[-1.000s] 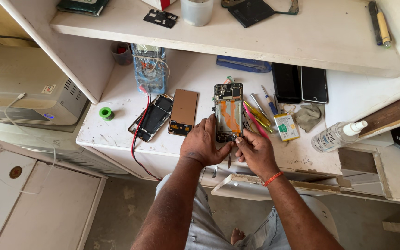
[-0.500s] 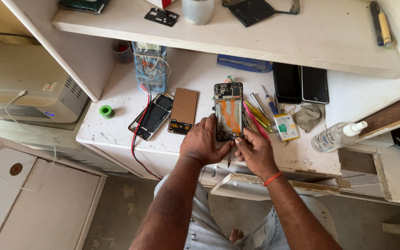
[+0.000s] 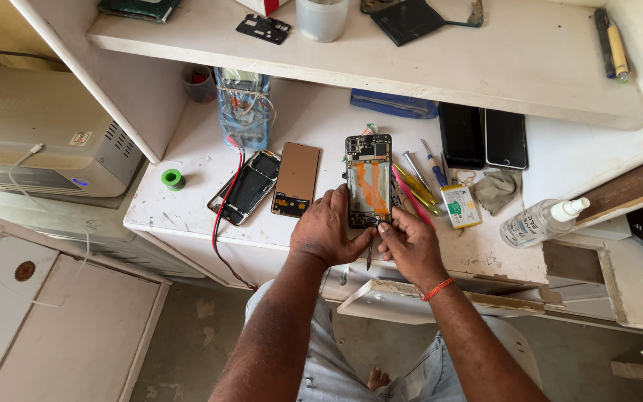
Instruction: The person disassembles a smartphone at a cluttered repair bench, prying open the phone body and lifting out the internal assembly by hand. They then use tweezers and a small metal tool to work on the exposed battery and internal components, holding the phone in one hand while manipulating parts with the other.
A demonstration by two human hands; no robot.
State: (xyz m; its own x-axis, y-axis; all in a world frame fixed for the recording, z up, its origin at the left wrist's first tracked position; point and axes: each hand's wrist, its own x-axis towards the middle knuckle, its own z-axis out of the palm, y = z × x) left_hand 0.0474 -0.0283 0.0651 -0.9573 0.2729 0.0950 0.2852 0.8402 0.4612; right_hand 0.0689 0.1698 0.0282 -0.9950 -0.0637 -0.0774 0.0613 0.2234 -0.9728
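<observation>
On white bench, opened phone (image 3: 368,181), left hand (image 3: 325,232) grip clamping its lower edge, right hand (image 3: 408,247) pinching a tool at its bottom.

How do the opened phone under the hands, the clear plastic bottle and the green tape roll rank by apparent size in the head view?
1. opened phone, the largest.
2. clear plastic bottle, shorter than the phone, though its tilt may hide some length.
3. green tape roll, plainly the smallest.
All lie on the same bench, so nearness hardly matters.

Phone repair workshop: opened phones (image 3: 250,186), screwdrivers (image 3: 420,177) on workbench (image 3: 187,193).
</observation>
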